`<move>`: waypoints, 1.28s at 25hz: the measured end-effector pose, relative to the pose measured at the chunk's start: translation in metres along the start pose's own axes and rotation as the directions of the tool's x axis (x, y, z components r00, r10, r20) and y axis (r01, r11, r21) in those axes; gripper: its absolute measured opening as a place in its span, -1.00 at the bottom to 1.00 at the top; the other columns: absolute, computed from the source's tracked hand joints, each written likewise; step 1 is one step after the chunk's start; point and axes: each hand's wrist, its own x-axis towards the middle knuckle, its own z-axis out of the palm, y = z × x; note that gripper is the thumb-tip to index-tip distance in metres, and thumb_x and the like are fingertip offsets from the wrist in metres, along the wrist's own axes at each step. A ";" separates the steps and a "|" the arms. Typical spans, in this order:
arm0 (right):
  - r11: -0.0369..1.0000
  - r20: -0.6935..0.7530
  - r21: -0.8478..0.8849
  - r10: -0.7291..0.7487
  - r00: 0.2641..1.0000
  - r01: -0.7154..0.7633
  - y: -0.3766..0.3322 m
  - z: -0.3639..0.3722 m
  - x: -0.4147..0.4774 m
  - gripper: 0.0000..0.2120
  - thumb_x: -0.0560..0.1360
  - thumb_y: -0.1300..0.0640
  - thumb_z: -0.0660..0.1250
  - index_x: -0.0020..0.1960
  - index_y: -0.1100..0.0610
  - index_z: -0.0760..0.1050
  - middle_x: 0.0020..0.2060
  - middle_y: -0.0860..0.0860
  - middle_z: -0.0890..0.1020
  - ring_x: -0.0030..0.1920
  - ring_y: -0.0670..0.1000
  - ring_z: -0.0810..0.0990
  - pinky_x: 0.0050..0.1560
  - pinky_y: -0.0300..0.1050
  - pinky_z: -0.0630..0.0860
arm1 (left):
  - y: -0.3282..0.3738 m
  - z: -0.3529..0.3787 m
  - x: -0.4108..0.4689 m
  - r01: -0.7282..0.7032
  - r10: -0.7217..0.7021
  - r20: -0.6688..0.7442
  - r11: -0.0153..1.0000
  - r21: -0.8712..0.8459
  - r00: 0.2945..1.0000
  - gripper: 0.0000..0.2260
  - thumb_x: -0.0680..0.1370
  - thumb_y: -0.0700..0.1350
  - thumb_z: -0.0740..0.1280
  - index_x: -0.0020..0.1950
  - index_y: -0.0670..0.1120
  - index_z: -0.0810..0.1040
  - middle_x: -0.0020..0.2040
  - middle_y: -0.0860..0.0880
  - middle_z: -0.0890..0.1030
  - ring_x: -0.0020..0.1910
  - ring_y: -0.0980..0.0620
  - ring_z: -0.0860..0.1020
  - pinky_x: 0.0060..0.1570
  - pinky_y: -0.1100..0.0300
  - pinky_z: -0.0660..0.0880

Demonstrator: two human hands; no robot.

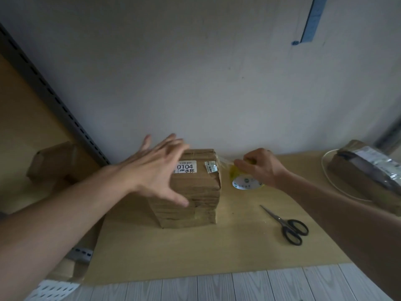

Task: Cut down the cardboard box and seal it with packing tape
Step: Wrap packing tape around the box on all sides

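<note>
A small brown cardboard box (195, 192) with a white "0104" label stands in the middle of a tan cardboard sheet (217, 253). My left hand (156, 170) is spread open over the box's left top edge, fingers straight. Right of the box, my right hand (260, 167) grips a roll of clear packing tape (245, 181) with a yellowish core. A strip of clear tape stretches from the roll to the box's top right corner. Black-handled scissors (288, 227) lie on the sheet at the front right, untouched.
A wrapped parcel (364, 170) with a white cable loop lies at the far right. Another brown box (56, 164) sits at the left behind a grey slotted shelf rail (54, 94). A white wall stands behind; pale floorboards (238, 285) run along the front.
</note>
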 end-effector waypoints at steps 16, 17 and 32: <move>0.827 0.125 0.561 -0.062 0.990 -0.019 -0.071 -0.031 -0.005 -0.53 0.52 -0.15 0.30 -0.33 0.23 0.47 -0.40 0.18 0.47 -0.36 0.07 0.45 -0.25 -0.05 0.45 | 0.009 0.043 -0.004 -0.221 -0.047 -0.366 0.723 -0.655 0.930 0.03 0.22 0.29 0.56 0.55 0.04 0.15 0.42 0.07 0.38 0.40 0.13 0.40 0.40 0.06 0.39; 0.877 0.149 0.480 -0.078 0.986 -0.004 -0.071 -0.030 -0.003 -0.48 0.54 -0.17 0.28 -0.38 0.22 0.45 -0.45 0.19 0.48 -0.41 0.06 0.46 -0.27 -0.08 0.43 | 0.003 0.047 -0.007 -0.221 -0.028 -0.345 0.717 -0.661 0.938 0.03 0.23 0.30 0.57 0.55 0.06 0.12 0.42 0.08 0.37 0.41 0.14 0.39 0.40 0.07 0.40; 0.898 -0.065 -0.384 -0.257 0.964 0.214 0.004 -0.049 0.013 -0.47 0.51 -0.23 0.16 -0.48 0.11 0.28 -0.62 -0.01 0.31 -0.57 -0.03 0.30 -0.38 -0.13 0.19 | -0.037 0.084 -0.041 -0.092 -0.055 -0.190 0.725 -0.683 0.980 0.02 0.22 0.15 0.67 0.41 0.38 0.02 0.38 0.28 0.32 0.36 0.41 0.34 0.25 0.57 0.29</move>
